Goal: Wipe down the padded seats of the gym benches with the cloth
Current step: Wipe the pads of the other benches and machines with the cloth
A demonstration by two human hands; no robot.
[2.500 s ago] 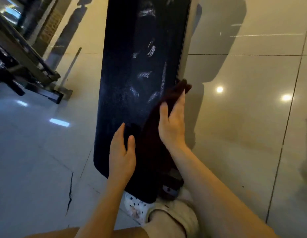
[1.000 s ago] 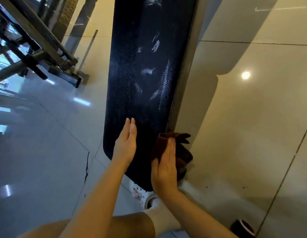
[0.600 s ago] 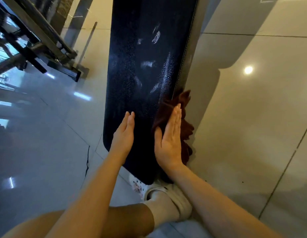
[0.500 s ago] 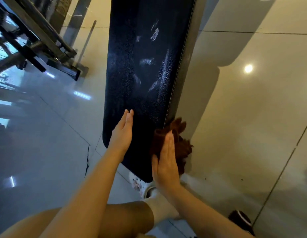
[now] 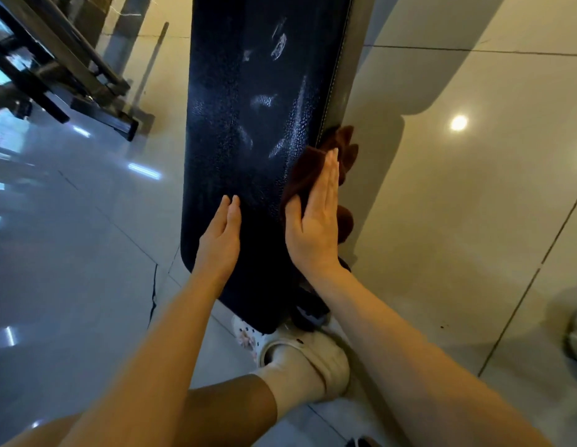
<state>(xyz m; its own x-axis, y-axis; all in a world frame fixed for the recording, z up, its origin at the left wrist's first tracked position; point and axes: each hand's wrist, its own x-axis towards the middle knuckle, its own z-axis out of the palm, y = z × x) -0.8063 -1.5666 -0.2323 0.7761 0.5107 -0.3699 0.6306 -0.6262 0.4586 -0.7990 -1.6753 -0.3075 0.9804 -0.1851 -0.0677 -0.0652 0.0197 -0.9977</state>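
A long black padded bench seat [image 5: 248, 117] runs from the top of the view down to my feet. My right hand [image 5: 316, 221] lies flat with straight fingers on a dark brown cloth [image 5: 313, 169], pressing it against the seat's right edge. Part of the cloth hangs over the side. My left hand [image 5: 221, 237] rests flat on the near end of the pad, fingers straight and holding nothing. Pale worn streaks show higher up the pad.
Glossy floor tiles surround the bench. A dark metal gym frame [image 5: 71, 75] stands at the upper left. My foot in a white clog [image 5: 300, 350] stands under the seat's near end. A crack [image 5: 153, 295] runs through the tile at the left.
My right hand has slid the cloth up along the seat's right edge, away from me, after a stroke back toward the near end. My left hand has stayed on the pad.
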